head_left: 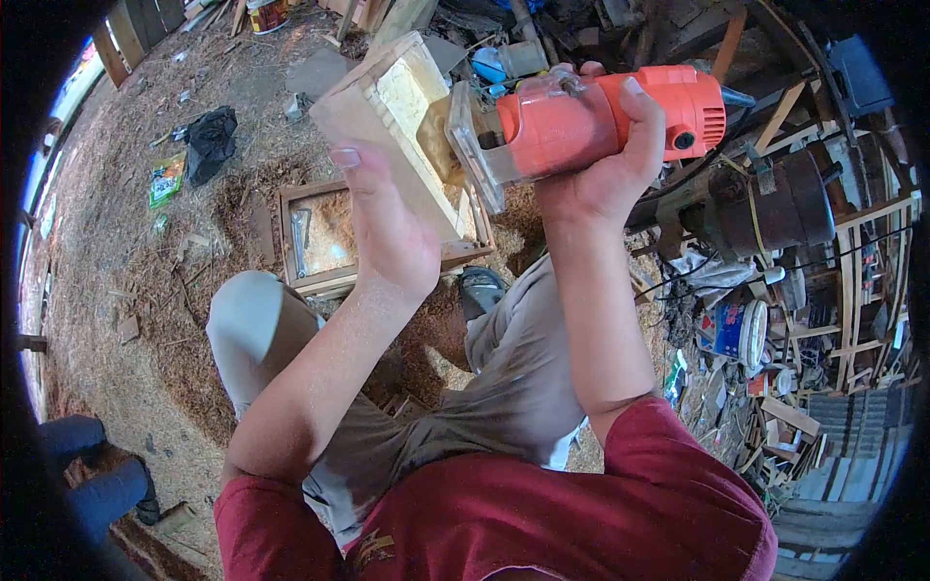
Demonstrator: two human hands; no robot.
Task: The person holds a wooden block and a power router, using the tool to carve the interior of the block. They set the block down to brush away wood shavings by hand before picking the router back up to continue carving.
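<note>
My left hand (392,232) is closed on an open wooden box (399,155), its thumb along the outer side; the other fingers are hidden behind the wood. The box is held tilted above my knees, with its pale inner faces showing. My right hand (601,189) is wrapped around an orange trim router (572,121) lying sideways. The router's clear base (475,155) is at the edge of the box, and its bit is hidden from view. Below the box, a wooden frame (288,232) rests on the ground with wood shavings and a metal piece inside.
Sawdust covers the ground. A black plastic bag (210,145) and a green packet (167,181) lie to the left. On the right are a dark cylindrical machine (775,205), a bucket (753,334), cables and wood scraps. Another person's legs (107,494) show at lower left.
</note>
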